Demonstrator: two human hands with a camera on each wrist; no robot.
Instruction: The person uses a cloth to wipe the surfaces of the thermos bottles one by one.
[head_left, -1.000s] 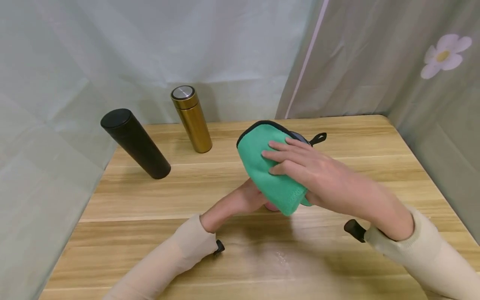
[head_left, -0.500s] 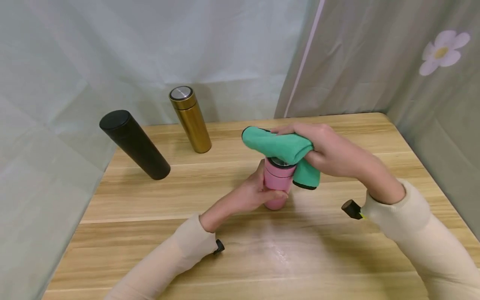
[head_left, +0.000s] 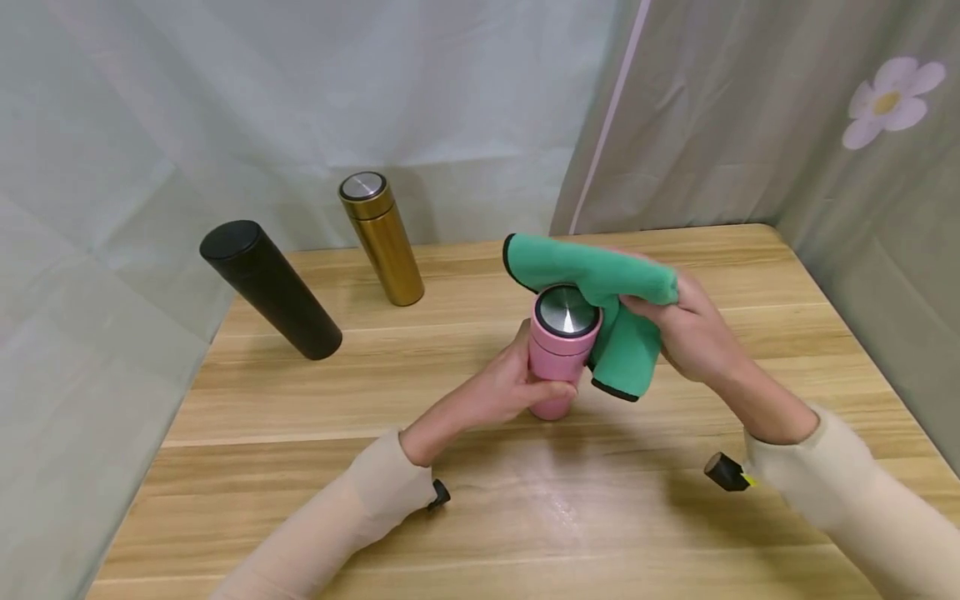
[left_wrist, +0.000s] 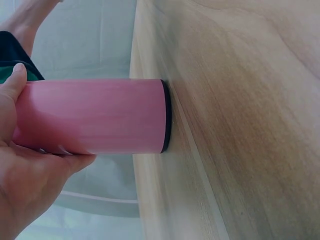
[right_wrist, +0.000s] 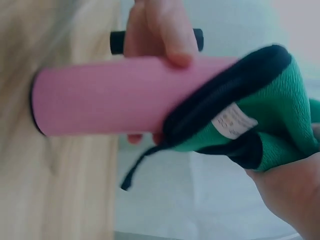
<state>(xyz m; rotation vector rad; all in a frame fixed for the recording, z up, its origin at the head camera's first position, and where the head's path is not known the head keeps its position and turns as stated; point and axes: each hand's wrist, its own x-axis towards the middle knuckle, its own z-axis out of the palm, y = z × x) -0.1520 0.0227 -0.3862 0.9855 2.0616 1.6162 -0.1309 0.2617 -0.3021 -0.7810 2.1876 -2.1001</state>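
A pink thermos flask (head_left: 558, 350) with a shiny metal disc in its lid stands upright on the table. My left hand (head_left: 506, 383) grips its body from the left, thumb across the front. In the left wrist view the flask's dark base (left_wrist: 167, 116) meets the wood. My right hand (head_left: 693, 329) holds a folded green cloth (head_left: 600, 267) with black edging against the far right side of the lid. The right wrist view shows the cloth's white label (right_wrist: 233, 121) and a dark hanging loop (right_wrist: 135, 172). The fingers behind the cloth are mostly hidden.
A black flask (head_left: 270, 287) stands at the left of the wooden table (head_left: 337, 408), and a gold flask (head_left: 382, 242) stands farther back. Pale curtains (head_left: 465, 108) hang behind the table. A smeared, shiny patch (head_left: 555, 500) shows on the front of the tabletop.
My right hand has brought the cloth down from above the flask, then off to the right side of the lid, baring the lid's top. The left hand keeps its grip on the flask.
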